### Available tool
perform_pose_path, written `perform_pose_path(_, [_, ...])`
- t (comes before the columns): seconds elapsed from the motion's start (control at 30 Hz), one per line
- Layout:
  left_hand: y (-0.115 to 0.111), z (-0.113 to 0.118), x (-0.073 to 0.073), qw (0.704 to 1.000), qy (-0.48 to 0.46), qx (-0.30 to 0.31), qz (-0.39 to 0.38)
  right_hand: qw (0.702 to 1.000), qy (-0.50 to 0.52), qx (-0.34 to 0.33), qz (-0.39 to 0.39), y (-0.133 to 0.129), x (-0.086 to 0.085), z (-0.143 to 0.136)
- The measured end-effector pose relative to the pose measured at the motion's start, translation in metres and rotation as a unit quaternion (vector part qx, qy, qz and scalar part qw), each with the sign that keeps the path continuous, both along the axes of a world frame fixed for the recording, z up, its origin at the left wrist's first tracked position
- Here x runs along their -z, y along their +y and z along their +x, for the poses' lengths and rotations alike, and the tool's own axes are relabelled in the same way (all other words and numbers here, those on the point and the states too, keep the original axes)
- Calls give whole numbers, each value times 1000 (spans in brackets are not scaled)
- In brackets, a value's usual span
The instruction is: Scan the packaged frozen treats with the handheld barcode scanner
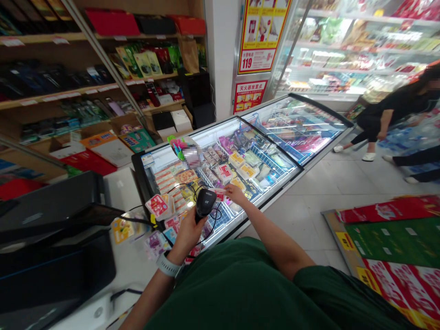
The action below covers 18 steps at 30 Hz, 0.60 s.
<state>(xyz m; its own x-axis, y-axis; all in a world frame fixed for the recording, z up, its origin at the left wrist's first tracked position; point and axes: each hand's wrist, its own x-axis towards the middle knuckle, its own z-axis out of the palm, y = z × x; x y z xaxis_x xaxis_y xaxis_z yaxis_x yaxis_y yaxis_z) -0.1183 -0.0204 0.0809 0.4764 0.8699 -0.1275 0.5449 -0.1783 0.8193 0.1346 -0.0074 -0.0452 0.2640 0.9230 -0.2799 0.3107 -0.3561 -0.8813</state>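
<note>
My left hand [189,231] is wrapped round the handle of a black barcode scanner [206,201], held up over the glass-topped freezer [290,176]. A black cable curls about the scanner. Just right of the scanner, my right hand [236,194] pinches the end of a small red-and-white packet [219,195], partly behind the scanner. Left of my left hand, a tub with a red label [160,206] sits at the freezer's near corner. Several purple, pink and blue packets [156,244] lie by my left wrist, and a yellow-labelled pack [123,230] rests on the counter.
Black checkout machines [51,220] stand on the white counter [129,263] at left. Shelves of goods [51,98] rise behind. Stacked red and green cartons [395,243] are on the floor at right. A person in black [387,110] is at far right, with another person's legs [419,165] nearby.
</note>
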Motion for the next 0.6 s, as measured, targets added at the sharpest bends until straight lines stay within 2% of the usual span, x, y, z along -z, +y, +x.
perform_pose_path(0.07, [-1, 2, 0, 1000, 3, 3, 3, 996, 69, 40, 28, 2, -5, 4])
perform_pose_path(0.17, [-2, 4, 1, 1000, 15, 17, 2, 988, 111, 73, 73, 7, -15, 11])
perform_pose_path(0.4, [-4, 9, 6, 998, 41, 43, 1, 979, 115, 98, 135, 13, -38, 18])
perform_pose_path(0.6, [-6, 10, 8, 998, 35, 43, 3, 981, 110, 98, 124, 12, -50, 12])
